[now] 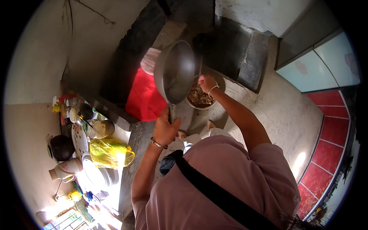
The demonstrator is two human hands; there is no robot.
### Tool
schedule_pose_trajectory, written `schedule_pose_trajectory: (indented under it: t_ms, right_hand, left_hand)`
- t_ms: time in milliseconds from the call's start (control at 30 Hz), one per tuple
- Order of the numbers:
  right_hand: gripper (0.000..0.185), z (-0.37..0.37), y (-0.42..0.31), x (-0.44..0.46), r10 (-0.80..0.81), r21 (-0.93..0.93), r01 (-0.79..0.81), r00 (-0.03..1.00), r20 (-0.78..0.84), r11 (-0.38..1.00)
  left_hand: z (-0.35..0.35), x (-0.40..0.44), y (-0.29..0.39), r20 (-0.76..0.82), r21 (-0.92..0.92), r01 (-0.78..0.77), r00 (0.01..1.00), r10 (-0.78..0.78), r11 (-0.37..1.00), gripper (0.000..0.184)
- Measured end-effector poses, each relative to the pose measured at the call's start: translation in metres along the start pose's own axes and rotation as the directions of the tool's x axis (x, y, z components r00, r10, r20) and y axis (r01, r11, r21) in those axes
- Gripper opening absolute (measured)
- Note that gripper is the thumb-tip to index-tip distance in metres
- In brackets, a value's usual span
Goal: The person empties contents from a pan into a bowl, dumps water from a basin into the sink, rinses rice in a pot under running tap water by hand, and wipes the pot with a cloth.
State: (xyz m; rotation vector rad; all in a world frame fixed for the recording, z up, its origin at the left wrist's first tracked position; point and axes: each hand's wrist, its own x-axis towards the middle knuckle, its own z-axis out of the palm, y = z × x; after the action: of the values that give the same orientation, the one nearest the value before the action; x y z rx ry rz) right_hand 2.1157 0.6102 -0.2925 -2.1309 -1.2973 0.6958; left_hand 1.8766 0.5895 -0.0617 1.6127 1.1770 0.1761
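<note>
Grey metal wok (pixel 177 73), tilted well onto its side, open face turned toward 3 o'clock. Directions below are read from the wok as the centre of the dial.

Left hand (pixel 166 128) at 6 o'clock, clamped round the short handle (pixel 172 111); bangle on the wrist. Right hand (pixel 207 82) apart from the left, at 3 to 4 o'clock, fingers curled, close beside the wok's rim and over the upper edge of a bowl (pixel 199 108). Cannot tell whether the fingers grip anything. Light-coloured bracelet on that wrist.

Bowl sits low at 4 to 5 o'clock, pale rim, filled with brown, lumpy contents (pixel 201 97).

Red cloth (pixel 143 97) at 8 o'clock, partly behind the wok; pale pink cloth (pixel 150 61) at 10 o'clock, also partly covered by it. Dark, sooty recess (pixel 224 50) at 2 o'clock, with a grey ledge (pixel 253 61) along its far side. Red tiles (pixel 324 142) well off at 4 o'clock, pale blue panels (pixel 308 71) at 3.

Toward 7 and 8 o'clock, a cluttered surface: translucent yellow bag (pixel 110 154), glossy dark round pot (pixel 62 148), pale jug (pixel 68 170) lying over, jars near the wall. Shoes (pixel 211 124) show at 5 o'clock. Strong glare at 7 hides detail.
</note>
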Motion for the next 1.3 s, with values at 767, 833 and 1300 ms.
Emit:
schedule_pose_trajectory:
  t_ms: [767,833,1300]
  right_hand:
    - [0.031,0.035,0.017,0.016,-0.062,-0.282,0.079,0.996,0.068,0.956]
    - [0.031,0.021,0.003,0.011,-0.004,-0.250,0.036,0.992,0.126,0.968]
    - [0.028,-0.019,-0.025,-0.029,0.089,0.854,-0.237,0.971,0.221,0.464]
  left_hand:
    - [0.004,-0.004,-0.005,0.004,0.500,-0.320,0.930,0.367,0.805,0.033]
    - [0.006,-0.004,-0.007,0.010,0.509,-0.324,0.929,0.370,0.798,0.034]
    - [0.004,0.003,-0.027,-0.039,0.204,-0.227,0.970,0.239,0.952,0.032]
